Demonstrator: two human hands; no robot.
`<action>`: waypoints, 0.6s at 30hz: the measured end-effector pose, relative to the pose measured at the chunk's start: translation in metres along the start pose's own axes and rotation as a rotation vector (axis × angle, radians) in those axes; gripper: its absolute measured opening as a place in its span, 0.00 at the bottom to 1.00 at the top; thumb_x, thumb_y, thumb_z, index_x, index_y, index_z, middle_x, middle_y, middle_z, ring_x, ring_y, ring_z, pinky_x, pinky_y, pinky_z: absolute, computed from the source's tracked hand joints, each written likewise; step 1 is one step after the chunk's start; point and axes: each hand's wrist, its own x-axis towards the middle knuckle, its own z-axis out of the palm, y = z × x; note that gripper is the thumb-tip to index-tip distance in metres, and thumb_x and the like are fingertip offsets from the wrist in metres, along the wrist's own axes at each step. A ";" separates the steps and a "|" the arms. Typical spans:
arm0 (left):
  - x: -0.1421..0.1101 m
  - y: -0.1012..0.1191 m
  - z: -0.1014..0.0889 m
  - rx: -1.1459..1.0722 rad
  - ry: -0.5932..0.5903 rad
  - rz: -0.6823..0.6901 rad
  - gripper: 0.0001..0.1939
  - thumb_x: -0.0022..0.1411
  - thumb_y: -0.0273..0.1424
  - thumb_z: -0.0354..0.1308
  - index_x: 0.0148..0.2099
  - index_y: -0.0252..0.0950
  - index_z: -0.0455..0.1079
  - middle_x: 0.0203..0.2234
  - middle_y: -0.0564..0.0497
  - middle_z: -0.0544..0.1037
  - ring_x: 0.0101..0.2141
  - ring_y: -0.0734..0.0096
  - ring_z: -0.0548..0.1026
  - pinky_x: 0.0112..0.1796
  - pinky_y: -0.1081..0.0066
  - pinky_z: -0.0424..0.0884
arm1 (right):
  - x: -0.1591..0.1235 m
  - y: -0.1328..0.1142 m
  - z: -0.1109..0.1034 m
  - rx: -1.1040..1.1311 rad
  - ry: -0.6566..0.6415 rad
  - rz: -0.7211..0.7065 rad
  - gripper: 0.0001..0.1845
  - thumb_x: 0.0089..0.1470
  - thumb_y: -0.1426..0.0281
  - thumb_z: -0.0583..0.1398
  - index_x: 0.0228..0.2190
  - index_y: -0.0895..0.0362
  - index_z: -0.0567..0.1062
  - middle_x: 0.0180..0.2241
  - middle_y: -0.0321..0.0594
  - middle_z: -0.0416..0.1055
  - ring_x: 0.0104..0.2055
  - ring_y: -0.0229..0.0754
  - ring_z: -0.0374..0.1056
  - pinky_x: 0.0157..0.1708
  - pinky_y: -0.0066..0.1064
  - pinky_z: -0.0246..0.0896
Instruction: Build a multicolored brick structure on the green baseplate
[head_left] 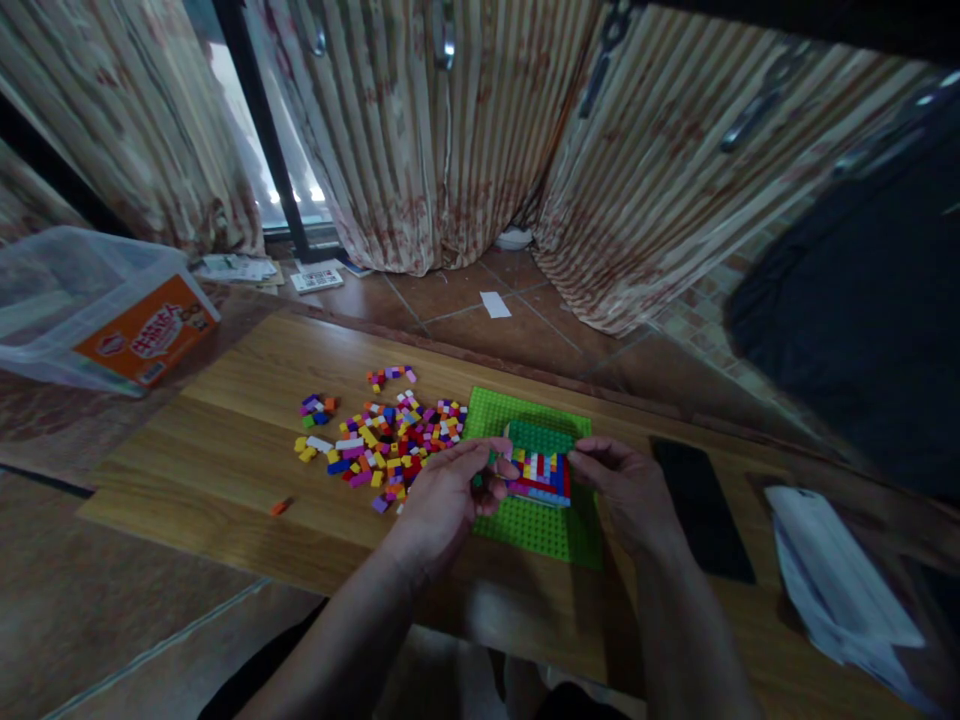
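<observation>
Your left hand (448, 492) clasps dark-green plastic bricks (478, 481); your right hand (626, 492), grip unclear, touches one blocky, studded model (544, 475).

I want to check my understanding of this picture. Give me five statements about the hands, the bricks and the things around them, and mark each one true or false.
1. The brick model is on the green baseplate. True.
2. The loose pile lies to the right of the baseplate. False: the loose pile lies to its left.
3. The right hand is at the right side of the brick model. True.
4. One orange brick lies apart from the loose pile. True.
5. The plastic box is at the picture's right edge. False: the plastic box is at the left edge.
</observation>
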 end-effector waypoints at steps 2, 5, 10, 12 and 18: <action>-0.001 0.000 0.001 0.010 0.007 -0.008 0.10 0.61 0.27 0.55 0.42 0.28 0.74 0.26 0.48 0.77 0.21 0.80 0.68 0.23 0.77 0.60 | -0.002 -0.002 0.000 -0.039 0.035 -0.045 0.15 0.35 0.62 0.72 0.26 0.56 0.78 0.24 0.35 0.74 0.25 0.38 0.68 0.27 0.32 0.65; -0.002 0.002 0.004 0.016 0.009 -0.029 0.10 0.62 0.25 0.53 0.43 0.28 0.72 0.28 0.46 0.79 0.20 0.79 0.70 0.23 0.77 0.61 | -0.009 -0.012 0.005 -0.083 0.085 -0.164 0.12 0.40 0.62 0.70 0.27 0.55 0.78 0.26 0.36 0.75 0.28 0.39 0.69 0.31 0.33 0.67; -0.001 0.001 0.005 -0.021 -0.032 -0.059 0.12 0.61 0.25 0.52 0.45 0.28 0.71 0.30 0.44 0.80 0.21 0.76 0.73 0.22 0.76 0.62 | -0.032 -0.034 0.026 -0.136 -0.130 -0.304 0.07 0.49 0.63 0.66 0.32 0.52 0.80 0.31 0.36 0.77 0.33 0.40 0.71 0.34 0.32 0.67; -0.001 -0.001 0.004 -0.022 -0.058 -0.044 0.11 0.59 0.26 0.54 0.43 0.29 0.72 0.27 0.47 0.78 0.21 0.76 0.73 0.21 0.77 0.61 | -0.040 -0.039 0.035 -0.208 -0.260 -0.349 0.08 0.53 0.64 0.65 0.36 0.51 0.79 0.36 0.37 0.77 0.37 0.40 0.72 0.37 0.32 0.68; -0.001 -0.005 0.000 0.038 -0.165 -0.021 0.11 0.54 0.27 0.60 0.40 0.29 0.75 0.22 0.52 0.74 0.21 0.77 0.72 0.21 0.78 0.59 | -0.045 -0.037 0.045 -0.375 -0.376 -0.482 0.07 0.58 0.66 0.61 0.37 0.48 0.79 0.40 0.37 0.74 0.43 0.39 0.71 0.43 0.32 0.66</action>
